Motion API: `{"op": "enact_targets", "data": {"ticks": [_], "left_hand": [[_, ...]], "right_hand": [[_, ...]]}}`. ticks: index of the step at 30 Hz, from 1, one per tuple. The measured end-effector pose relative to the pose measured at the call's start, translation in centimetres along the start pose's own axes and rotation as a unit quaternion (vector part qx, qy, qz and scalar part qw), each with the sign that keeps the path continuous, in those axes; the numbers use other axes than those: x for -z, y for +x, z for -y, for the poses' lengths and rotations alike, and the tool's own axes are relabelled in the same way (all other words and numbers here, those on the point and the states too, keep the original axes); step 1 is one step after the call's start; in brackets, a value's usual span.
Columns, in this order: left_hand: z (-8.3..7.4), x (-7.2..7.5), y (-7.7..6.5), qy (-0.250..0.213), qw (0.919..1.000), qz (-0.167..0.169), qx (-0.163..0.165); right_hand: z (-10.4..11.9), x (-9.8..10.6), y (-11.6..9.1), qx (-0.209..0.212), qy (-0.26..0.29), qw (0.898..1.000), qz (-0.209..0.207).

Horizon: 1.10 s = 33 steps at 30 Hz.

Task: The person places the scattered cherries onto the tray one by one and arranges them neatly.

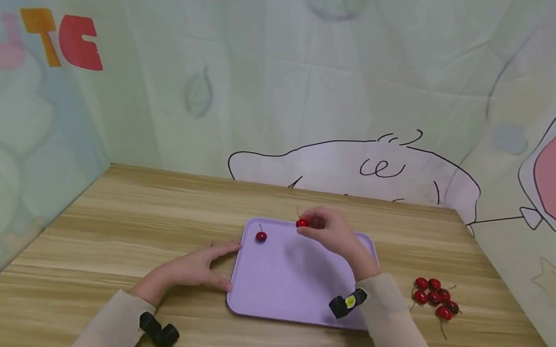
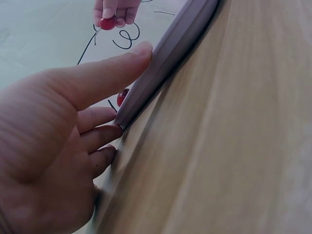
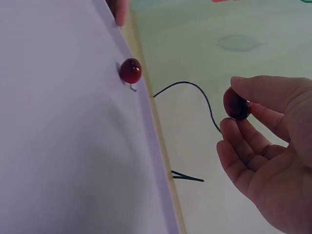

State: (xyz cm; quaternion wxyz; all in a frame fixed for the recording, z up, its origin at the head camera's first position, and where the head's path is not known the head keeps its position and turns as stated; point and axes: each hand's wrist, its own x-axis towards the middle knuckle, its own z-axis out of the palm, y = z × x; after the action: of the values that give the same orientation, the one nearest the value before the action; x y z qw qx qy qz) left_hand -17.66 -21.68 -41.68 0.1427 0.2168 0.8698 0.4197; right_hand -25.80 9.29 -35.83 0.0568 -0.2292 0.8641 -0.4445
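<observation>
Between thumb and fingers, my right hand (image 1: 330,231) pinches a red cherry (image 1: 301,223) above the far part of a lilac tray (image 1: 285,303). The right wrist view shows this held cherry (image 3: 237,103) dark against the pale backdrop. Another cherry (image 1: 261,236) with a short stem lies in the tray's far left corner. My left hand (image 1: 193,269) touches the tray's left edge with its thumb and fingers spread. In the left wrist view, the thumb of the left hand (image 2: 53,126) rests against the tray's side (image 2: 165,58), fingers farther along the rim.
Several cherries (image 1: 434,297), some with stems showing, lie in a cluster on the wooden table (image 1: 169,208) right of the tray. A printed cloth backdrop (image 1: 276,84) stands behind the table and at its sides.
</observation>
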Motion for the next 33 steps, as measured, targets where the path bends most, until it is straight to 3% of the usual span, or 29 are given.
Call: {"op": "enact_targets", "data": {"ticks": [17, 33], "left_hand": [[-0.3, 0.0, 0.0, -0.001, 0.9999, 0.000, 0.011], [-0.2, 0.1, -0.1, 0.014, 0.9999, 0.002, 0.009]], "right_hand": [[-1.4, -3.3, 2.3, -0.024, -0.023, 0.999, 0.035], [-1.9, -5.1, 3.1, -0.042, -0.022, 0.997, 0.054]]}}
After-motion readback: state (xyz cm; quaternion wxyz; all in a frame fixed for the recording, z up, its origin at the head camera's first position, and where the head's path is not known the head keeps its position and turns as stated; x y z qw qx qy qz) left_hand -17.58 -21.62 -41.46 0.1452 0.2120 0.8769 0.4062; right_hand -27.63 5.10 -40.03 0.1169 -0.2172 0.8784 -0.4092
